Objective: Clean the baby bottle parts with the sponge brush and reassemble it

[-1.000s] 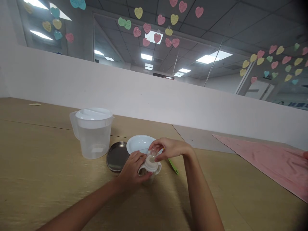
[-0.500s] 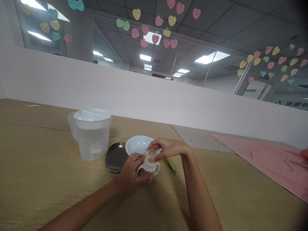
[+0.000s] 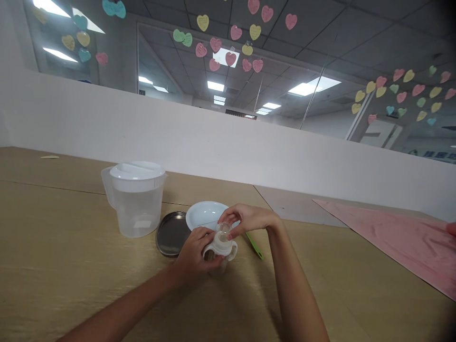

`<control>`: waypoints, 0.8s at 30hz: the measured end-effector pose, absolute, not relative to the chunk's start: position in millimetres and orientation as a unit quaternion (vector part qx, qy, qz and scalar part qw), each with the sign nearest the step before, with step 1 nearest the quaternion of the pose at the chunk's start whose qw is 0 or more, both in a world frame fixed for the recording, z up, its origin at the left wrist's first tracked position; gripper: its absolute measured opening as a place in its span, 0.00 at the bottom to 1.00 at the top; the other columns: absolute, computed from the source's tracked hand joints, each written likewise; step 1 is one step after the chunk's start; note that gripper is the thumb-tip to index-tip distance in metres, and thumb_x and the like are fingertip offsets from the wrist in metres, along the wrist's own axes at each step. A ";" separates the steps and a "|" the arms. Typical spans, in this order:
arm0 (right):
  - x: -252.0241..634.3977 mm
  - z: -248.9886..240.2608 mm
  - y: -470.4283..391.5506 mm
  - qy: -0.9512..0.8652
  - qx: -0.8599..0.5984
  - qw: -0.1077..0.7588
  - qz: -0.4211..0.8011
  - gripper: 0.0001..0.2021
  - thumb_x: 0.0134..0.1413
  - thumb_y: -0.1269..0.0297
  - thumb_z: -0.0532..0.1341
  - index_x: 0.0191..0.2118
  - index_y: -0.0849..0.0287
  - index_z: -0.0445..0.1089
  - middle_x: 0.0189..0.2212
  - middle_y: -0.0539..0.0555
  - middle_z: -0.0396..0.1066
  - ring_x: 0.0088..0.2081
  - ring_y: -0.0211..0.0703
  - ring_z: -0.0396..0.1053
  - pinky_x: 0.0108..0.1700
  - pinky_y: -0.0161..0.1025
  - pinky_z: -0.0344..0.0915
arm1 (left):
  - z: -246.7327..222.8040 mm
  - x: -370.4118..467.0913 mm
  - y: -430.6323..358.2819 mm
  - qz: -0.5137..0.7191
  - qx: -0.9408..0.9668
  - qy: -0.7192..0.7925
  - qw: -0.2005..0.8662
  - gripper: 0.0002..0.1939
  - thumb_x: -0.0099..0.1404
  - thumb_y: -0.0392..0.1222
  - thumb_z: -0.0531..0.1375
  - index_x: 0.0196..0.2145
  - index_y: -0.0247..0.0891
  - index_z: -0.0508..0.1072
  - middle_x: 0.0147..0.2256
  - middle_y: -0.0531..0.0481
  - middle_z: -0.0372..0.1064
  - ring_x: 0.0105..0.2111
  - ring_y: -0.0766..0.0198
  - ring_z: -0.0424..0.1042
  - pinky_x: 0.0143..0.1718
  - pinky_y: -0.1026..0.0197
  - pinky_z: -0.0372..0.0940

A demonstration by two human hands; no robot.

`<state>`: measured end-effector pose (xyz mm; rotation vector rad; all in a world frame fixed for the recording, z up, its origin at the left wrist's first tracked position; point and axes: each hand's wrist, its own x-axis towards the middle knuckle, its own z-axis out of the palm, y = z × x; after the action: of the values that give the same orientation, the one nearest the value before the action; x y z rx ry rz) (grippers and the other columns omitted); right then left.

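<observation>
A small clear bottle with a white collar and two white handles [image 3: 221, 246] stands upright in front of me. My left hand [image 3: 195, 252] is closed round its left side, the thumb low across the front. From the right my right hand [image 3: 242, 221] reaches over, its fingers and thumb closed on the clear top [image 3: 223, 230] of the bottle. Just behind is a white bowl [image 3: 203, 212], and the right hand covers part of it. A dark metal dish [image 3: 171, 233] lies to the left. A green handle [image 3: 255, 246] sticks out to the right of the bottle.
A clear lidded pitcher [image 3: 138, 209] stands at the left of the wooden table [image 3: 71, 247]. A pink sheet [image 3: 399, 232] lies at the right, with part of a person's hand [image 3: 451, 228] at the frame's edge. A low white wall [image 3: 213, 142] runs behind.
</observation>
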<state>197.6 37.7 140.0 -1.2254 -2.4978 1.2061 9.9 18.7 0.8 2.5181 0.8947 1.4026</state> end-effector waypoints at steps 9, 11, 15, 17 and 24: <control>198.3 138.8 40.6 -0.822 -0.392 0.061 0.409 0.26 0.34 0.58 0.70 0.43 0.60 0.68 0.40 0.55 0.71 0.43 0.43 0.68 0.45 0.39 0.64 | 2.2 10.1 17.4 0.466 0.831 0.296 0.068 0.17 0.53 0.47 0.61 0.40 0.37 0.71 0.38 0.45 0.68 0.40 0.57 0.67 0.43 0.55 0.64; 197.9 138.8 40.4 -0.821 -0.393 0.060 0.410 0.27 0.33 0.58 0.70 0.43 0.60 0.68 0.40 0.55 0.71 0.43 0.43 0.68 0.45 0.39 0.64 | 2.3 10.5 17.8 0.466 0.831 0.296 0.069 0.18 0.53 0.47 0.61 0.40 0.37 0.71 0.38 0.45 0.68 0.40 0.57 0.67 0.43 0.55 0.64; 197.6 139.1 39.6 -0.822 -0.399 0.061 0.402 0.27 0.32 0.58 0.71 0.43 0.60 0.68 0.39 0.54 0.71 0.43 0.43 0.68 0.44 0.38 0.64 | 1.4 10.7 18.8 0.466 0.831 0.296 0.069 0.18 0.53 0.47 0.61 0.40 0.38 0.71 0.38 0.45 0.68 0.40 0.57 0.67 0.43 0.54 0.64; 197.8 139.2 39.5 -0.824 -0.401 0.061 0.396 0.27 0.33 0.58 0.70 0.43 0.60 0.68 0.39 0.54 0.71 0.43 0.43 0.68 0.44 0.38 0.64 | 0.8 10.4 18.9 0.466 0.830 0.297 0.071 0.18 0.53 0.47 0.61 0.41 0.38 0.71 0.38 0.45 0.68 0.40 0.57 0.67 0.43 0.54 0.64; 197.6 138.8 40.3 -0.828 -0.406 0.056 0.383 0.27 0.33 0.58 0.70 0.43 0.59 0.68 0.38 0.54 0.71 0.42 0.42 0.68 0.43 0.38 0.64 | -0.3 10.7 18.6 0.471 0.827 0.298 0.068 0.17 0.52 0.46 0.61 0.40 0.39 0.71 0.38 0.46 0.68 0.39 0.57 0.67 0.43 0.54 0.64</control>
<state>197.6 40.3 138.8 -1.2332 -2.5123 1.1612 10.7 18.6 -0.3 2.4927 0.8987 1.4183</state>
